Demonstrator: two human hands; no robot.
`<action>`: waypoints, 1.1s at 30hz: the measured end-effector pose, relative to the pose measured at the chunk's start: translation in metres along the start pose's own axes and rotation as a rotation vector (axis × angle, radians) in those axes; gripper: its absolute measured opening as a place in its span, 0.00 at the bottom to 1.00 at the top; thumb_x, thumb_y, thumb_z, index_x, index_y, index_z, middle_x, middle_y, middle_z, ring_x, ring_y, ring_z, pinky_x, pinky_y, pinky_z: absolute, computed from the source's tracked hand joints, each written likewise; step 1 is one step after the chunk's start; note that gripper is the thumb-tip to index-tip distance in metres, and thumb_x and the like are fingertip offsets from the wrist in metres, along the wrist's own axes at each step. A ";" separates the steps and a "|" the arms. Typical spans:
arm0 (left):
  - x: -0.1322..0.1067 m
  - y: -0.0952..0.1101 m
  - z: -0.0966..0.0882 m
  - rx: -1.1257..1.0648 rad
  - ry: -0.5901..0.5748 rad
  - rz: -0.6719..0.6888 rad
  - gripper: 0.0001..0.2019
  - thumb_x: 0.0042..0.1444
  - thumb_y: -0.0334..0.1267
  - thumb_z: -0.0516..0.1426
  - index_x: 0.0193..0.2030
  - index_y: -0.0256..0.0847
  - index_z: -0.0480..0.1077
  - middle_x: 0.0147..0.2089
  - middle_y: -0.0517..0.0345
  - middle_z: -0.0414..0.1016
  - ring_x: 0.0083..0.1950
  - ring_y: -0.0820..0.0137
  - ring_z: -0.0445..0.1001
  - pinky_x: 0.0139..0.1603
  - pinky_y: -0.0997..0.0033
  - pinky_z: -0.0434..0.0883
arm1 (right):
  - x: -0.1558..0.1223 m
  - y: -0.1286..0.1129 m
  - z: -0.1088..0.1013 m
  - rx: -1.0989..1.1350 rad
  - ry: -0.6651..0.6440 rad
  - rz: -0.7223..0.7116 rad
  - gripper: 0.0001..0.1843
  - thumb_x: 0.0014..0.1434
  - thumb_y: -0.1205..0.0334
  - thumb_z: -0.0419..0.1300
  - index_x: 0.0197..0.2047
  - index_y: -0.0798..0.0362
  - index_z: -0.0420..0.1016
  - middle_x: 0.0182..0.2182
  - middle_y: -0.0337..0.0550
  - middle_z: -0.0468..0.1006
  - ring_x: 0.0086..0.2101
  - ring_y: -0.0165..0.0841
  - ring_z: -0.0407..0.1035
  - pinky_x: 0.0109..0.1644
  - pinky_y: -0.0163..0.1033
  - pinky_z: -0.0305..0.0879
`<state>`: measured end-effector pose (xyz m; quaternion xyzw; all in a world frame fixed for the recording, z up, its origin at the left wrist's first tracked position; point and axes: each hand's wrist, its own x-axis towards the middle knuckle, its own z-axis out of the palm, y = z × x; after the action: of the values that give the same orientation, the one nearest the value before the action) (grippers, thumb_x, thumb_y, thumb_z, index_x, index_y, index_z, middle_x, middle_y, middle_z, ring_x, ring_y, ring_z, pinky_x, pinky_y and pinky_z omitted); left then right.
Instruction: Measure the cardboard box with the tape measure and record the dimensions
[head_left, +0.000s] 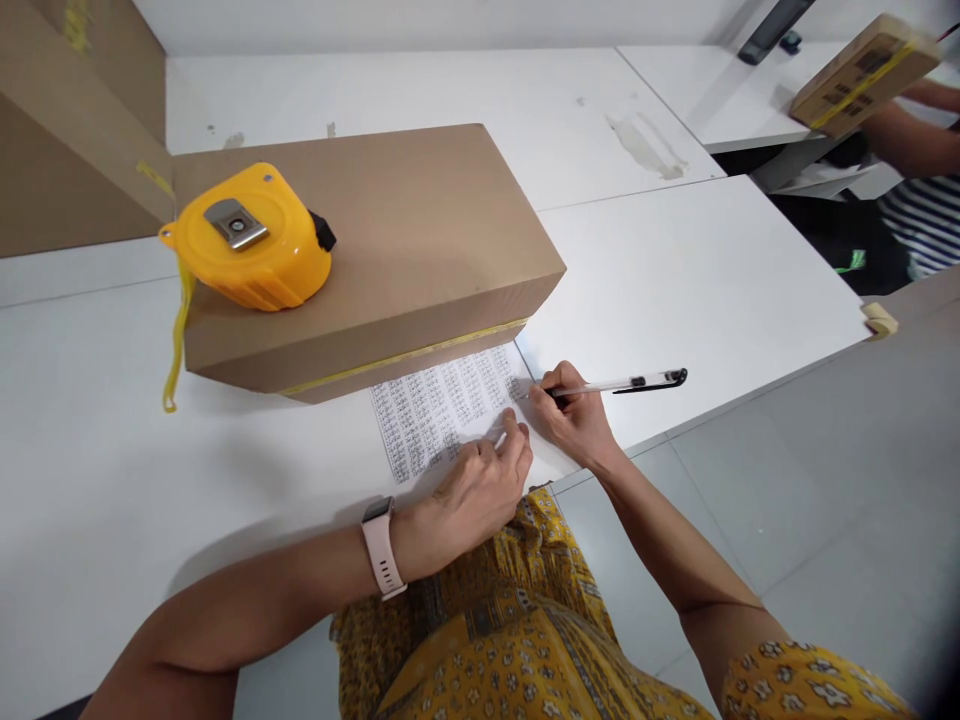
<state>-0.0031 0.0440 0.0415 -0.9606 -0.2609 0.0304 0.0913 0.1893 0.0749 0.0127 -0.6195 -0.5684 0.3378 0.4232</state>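
1. One sheet of handwritten paper (424, 425), filled with columns of small writing, lies on the white table (97, 420); its far edge is hidden by a box.
2. One clear-barrelled pen (611, 386) with a black clip end: the right hand (577, 415) pinches it near the tip, at the sheet's right edge. The barrel slants out to the right, past the knuckles.
3. The left hand (472, 490) is loosely curled, its fingertips on the sheet's near right part, just beside the right hand.
4. One pink-strapped smartwatch (383, 555), on the left wrist.
5. Three cardboard boxes: a long one (367, 230) just beyond the hands, a large one (67, 150) at far left, a small one (859, 80) by a co-worker's arm (919, 135).
6. One yellow tape measure (259, 245), lying on the long box.
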 end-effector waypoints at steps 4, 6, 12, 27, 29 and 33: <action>0.000 -0.001 -0.001 0.023 0.007 0.001 0.29 0.68 0.43 0.54 0.68 0.22 0.63 0.72 0.21 0.60 0.40 0.64 0.78 0.38 0.64 0.74 | 0.000 0.001 0.000 0.008 -0.005 -0.010 0.15 0.61 0.55 0.62 0.29 0.48 0.60 0.19 0.30 0.57 0.21 0.26 0.51 0.25 0.35 0.49; -0.001 -0.001 -0.002 0.014 0.007 0.000 0.29 0.68 0.43 0.54 0.68 0.22 0.63 0.72 0.22 0.60 0.39 0.64 0.78 0.38 0.64 0.74 | -0.001 0.002 0.000 0.015 -0.013 -0.014 0.15 0.61 0.55 0.62 0.29 0.48 0.60 0.19 0.30 0.58 0.21 0.26 0.51 0.25 0.35 0.49; -0.001 -0.001 -0.001 -0.043 -0.004 -0.001 0.30 0.68 0.45 0.55 0.69 0.24 0.63 0.72 0.22 0.59 0.41 0.63 0.79 0.37 0.64 0.74 | -0.001 0.001 -0.001 0.008 -0.012 0.011 0.15 0.60 0.55 0.63 0.29 0.48 0.61 0.19 0.31 0.59 0.22 0.27 0.52 0.26 0.35 0.50; 0.000 0.000 0.000 0.019 0.008 -0.011 0.28 0.69 0.42 0.53 0.68 0.22 0.63 0.72 0.23 0.61 0.38 0.65 0.78 0.36 0.64 0.74 | -0.002 0.004 0.000 0.003 0.011 -0.006 0.14 0.61 0.57 0.62 0.29 0.48 0.60 0.19 0.30 0.58 0.21 0.26 0.52 0.25 0.35 0.49; 0.001 -0.001 -0.002 0.034 0.002 -0.013 0.27 0.69 0.42 0.53 0.68 0.23 0.63 0.72 0.23 0.61 0.38 0.65 0.78 0.37 0.64 0.74 | -0.002 0.006 0.000 0.003 0.018 -0.003 0.14 0.61 0.57 0.61 0.29 0.48 0.60 0.19 0.30 0.58 0.22 0.26 0.52 0.25 0.35 0.49; 0.002 -0.003 -0.005 0.036 -0.006 0.008 0.28 0.69 0.42 0.52 0.68 0.22 0.63 0.71 0.24 0.63 0.38 0.65 0.78 0.35 0.65 0.74 | -0.003 0.010 0.000 0.022 0.044 0.005 0.14 0.63 0.57 0.60 0.30 0.48 0.60 0.20 0.31 0.61 0.22 0.27 0.53 0.26 0.36 0.49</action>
<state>-0.0025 0.0462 0.0469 -0.9597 -0.2568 0.0383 0.1075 0.1935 0.0719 0.0036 -0.6234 -0.5539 0.3313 0.4414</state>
